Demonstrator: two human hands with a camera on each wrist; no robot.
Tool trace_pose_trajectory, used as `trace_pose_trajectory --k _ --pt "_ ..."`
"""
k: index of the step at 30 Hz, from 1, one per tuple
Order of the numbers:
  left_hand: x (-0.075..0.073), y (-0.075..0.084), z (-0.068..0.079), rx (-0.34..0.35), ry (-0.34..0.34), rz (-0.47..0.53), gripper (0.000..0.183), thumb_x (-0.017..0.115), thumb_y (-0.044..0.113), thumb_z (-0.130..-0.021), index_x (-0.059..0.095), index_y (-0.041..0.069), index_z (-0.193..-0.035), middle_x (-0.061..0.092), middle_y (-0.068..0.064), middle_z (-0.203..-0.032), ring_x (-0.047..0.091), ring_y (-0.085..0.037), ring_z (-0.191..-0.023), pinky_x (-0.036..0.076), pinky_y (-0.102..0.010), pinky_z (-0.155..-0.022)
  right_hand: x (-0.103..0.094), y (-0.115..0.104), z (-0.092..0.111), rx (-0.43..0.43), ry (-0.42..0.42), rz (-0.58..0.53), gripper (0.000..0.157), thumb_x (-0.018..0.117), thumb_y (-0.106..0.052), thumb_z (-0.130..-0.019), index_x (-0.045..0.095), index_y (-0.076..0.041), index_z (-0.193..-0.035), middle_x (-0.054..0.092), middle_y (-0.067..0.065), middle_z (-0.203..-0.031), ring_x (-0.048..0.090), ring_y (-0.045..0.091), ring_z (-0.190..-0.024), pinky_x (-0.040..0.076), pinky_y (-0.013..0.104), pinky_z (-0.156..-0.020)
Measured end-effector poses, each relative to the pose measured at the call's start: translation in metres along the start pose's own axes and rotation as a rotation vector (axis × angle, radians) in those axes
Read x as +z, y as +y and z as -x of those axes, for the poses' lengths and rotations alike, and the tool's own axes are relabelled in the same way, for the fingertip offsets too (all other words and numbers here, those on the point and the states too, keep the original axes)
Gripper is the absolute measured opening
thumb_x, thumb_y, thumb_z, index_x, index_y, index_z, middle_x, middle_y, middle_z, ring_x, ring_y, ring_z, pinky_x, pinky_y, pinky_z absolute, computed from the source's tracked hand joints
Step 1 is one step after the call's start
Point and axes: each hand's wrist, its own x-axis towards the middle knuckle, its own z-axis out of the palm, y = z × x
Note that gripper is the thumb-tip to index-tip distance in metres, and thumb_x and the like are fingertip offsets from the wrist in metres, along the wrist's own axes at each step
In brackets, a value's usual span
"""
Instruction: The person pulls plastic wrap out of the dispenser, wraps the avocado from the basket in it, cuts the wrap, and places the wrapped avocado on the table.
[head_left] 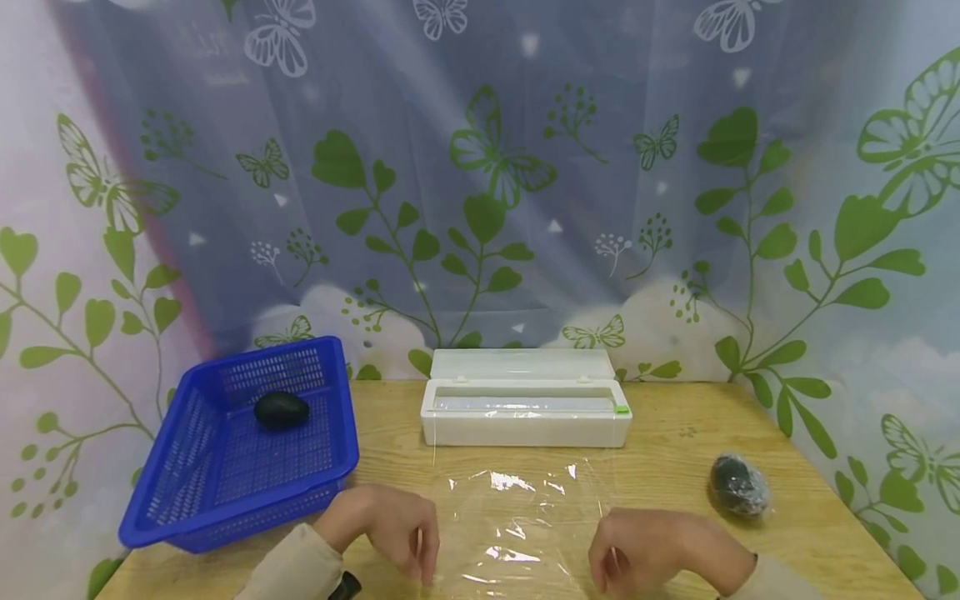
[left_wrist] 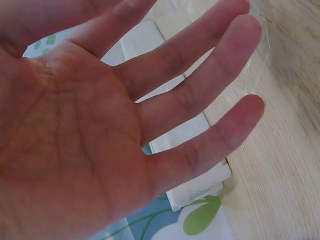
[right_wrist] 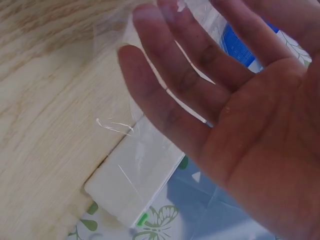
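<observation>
A clear sheet of plastic wrap (head_left: pixel 517 517) stretches from the white wrap dispenser box (head_left: pixel 525 432) towards me, shiny and slightly creased. My left hand (head_left: pixel 393 529) pinches its left edge near the front, fingers pointing down. At the opposite edge my right hand (head_left: pixel 637 546) pinches the film the same way. Both wrist views show the other fingers fairly straight, with the thumb-and-index grip largely out of frame. The box's lid (head_left: pixel 522 364) stands up at the back, and the roll (head_left: pixel 525 404) shows inside. A green slider (head_left: pixel 622 409) sits at its right end.
At the left stands a blue plastic basket (head_left: pixel 262 372) holding a dark, avocado-like fruit (head_left: pixel 281 410). A similar dark fruit wrapped in film (head_left: pixel 738 485) lies on the wooden table (head_left: pixel 675 467) at the right. Behind the table hangs a printed curtain (head_left: pixel 420 208).
</observation>
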Motion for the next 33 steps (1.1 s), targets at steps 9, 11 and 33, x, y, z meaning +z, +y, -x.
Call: trace_pose_trajectory --k 9,11,33 --pt "0.003 0.001 0.003 -0.072 -0.006 -0.059 0.004 0.081 0.018 -0.081 0.085 0.019 -0.08 0.068 0.024 -0.071 0.049 0.01 -0.066 0.043 -0.01 -0.06 0.001 -0.003 -0.001 0.102 -0.104 0.013 0.012 0.079 -0.005 -0.08 0.081 -0.015 -0.086 0.069 -0.012 -0.07 0.05 -0.014 -0.066 0.046 0.005 -0.061" --pt "0.002 0.0 0.004 -0.056 0.002 -0.058 0.004 0.081 0.019 -0.081 0.084 0.018 -0.08 0.067 0.023 -0.07 0.049 0.01 -0.065 0.043 -0.01 -0.059 0.001 -0.003 -0.001 0.126 -0.119 0.0 0.008 0.081 -0.008 -0.081 0.081 -0.016 -0.084 0.071 -0.014 -0.072 0.052 -0.014 -0.066 0.047 0.006 -0.062" --pt "-0.043 -0.022 0.057 0.061 0.408 0.131 0.03 0.069 0.022 -0.099 0.07 0.018 -0.129 0.069 -0.005 -0.131 0.068 -0.028 -0.114 0.058 -0.047 -0.096 -0.056 0.045 0.014 0.266 0.484 -0.049 0.018 0.068 -0.02 -0.1 0.074 -0.006 -0.109 0.076 0.002 -0.097 0.068 0.006 -0.082 0.057 0.022 -0.07"
